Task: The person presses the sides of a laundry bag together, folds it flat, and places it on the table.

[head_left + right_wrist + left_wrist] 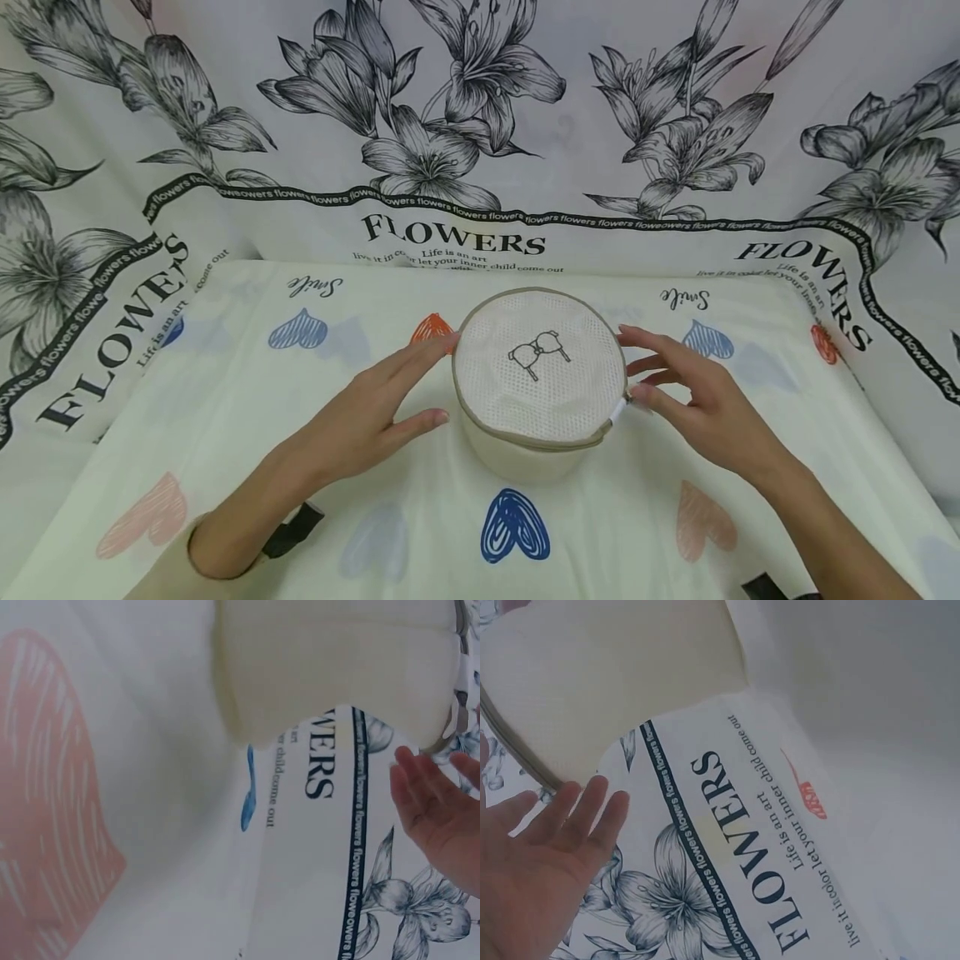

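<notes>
The white cloth (pixel 600 517), printed with hearts, carries the round bag (pixel 542 390), which stands upright on it between the two hands. The bag looks light and fairly soft, its pale wall likely to dent under a squeeze; the mesh top (pixel 495 375) should give to a push, while the edged rim (pixel 543 447) seems the stiffest part. Nothing about it suggests fragility or much slip, so the sides just under the rim look the best place to take hold, one hand each side. The left hand (pixel 382 408) is spread, fingers nearly straight, their tips at the rim and the thumb well away from the wall. The right hand (pixel 697 400) is loosely bent and unclosed, fingertips at the opposite edge, thumb just beside the zip pull (pixel 618 409). Neither grip is closed around anything; whether the right thumb actually touches the pull, I cannot tell.
</notes>
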The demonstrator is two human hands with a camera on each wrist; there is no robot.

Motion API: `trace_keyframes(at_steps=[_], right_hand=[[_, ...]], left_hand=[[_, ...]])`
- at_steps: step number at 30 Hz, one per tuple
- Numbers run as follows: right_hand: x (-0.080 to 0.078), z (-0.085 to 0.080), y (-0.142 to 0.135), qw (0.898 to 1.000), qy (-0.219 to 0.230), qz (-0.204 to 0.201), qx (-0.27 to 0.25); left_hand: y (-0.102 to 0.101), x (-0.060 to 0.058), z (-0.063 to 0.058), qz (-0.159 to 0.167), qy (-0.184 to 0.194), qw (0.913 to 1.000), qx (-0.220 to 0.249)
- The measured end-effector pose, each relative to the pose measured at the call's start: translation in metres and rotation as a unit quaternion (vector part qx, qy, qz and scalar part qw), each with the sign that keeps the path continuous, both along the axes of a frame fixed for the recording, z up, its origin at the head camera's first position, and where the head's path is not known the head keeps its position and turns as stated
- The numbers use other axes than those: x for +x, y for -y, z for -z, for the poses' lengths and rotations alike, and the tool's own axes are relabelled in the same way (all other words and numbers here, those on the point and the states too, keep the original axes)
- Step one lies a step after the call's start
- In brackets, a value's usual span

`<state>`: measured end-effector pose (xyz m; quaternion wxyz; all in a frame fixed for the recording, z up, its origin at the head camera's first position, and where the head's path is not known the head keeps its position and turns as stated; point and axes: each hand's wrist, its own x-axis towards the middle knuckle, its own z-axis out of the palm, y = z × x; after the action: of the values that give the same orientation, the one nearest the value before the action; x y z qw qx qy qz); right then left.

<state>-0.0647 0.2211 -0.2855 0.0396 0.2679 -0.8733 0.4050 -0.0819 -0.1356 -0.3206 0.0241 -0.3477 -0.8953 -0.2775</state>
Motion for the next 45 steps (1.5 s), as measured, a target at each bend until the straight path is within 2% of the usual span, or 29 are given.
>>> trace_keyframes(at_steps=[4,7,13,19,22,25,27,33,42,45], right_hand=[[-0.003,-0.002,0.004,1.0,0.017,0.007,-0.013],[-0.008,0.003,0.003,0.999,0.033,0.006,-0.042],[-0.017,0.019,-0.006,0.996,0.056,0.007,-0.073],[-0.02,0.023,-0.01,0.991,0.097,0.012,-0.089],[-0.021,0.023,-0.009,0.983,0.141,0.009,-0.115],[-0.021,0.022,-0.007,0.974,0.179,0.007,-0.138],[-0.021,0.023,-0.005,0.972,0.191,0.015,-0.137],[-0.021,0.022,-0.002,0.976,0.191,0.043,-0.1],[-0.022,0.021,0.001,0.97,0.213,0.049,-0.11],[-0.024,0.025,0.003,0.969,0.21,0.05,-0.124]], left_hand=[[-0.003,-0.002,0.002,0.003,-0.017,0.9992,0.035],[-0.007,-0.003,0.002,0.006,-0.021,0.998,0.059],[-0.014,-0.003,0.002,-0.001,0.0,0.995,0.1],[-0.022,-0.003,0.0,-0.019,0.023,0.9889,0.146],[-0.025,-0.004,-0.001,-0.029,0.037,0.984,0.172],[-0.027,-0.003,-0.001,-0.052,0.056,0.9802,0.183],[-0.028,-0.003,-0.001,-0.069,0.077,0.9768,0.188],[-0.031,-0.002,-0.003,-0.099,0.144,0.9628,0.206],[-0.033,-0.002,-0.006,-0.121,0.171,0.9561,0.206],[-0.034,-0.003,-0.005,-0.124,0.19,0.9483,0.221]])
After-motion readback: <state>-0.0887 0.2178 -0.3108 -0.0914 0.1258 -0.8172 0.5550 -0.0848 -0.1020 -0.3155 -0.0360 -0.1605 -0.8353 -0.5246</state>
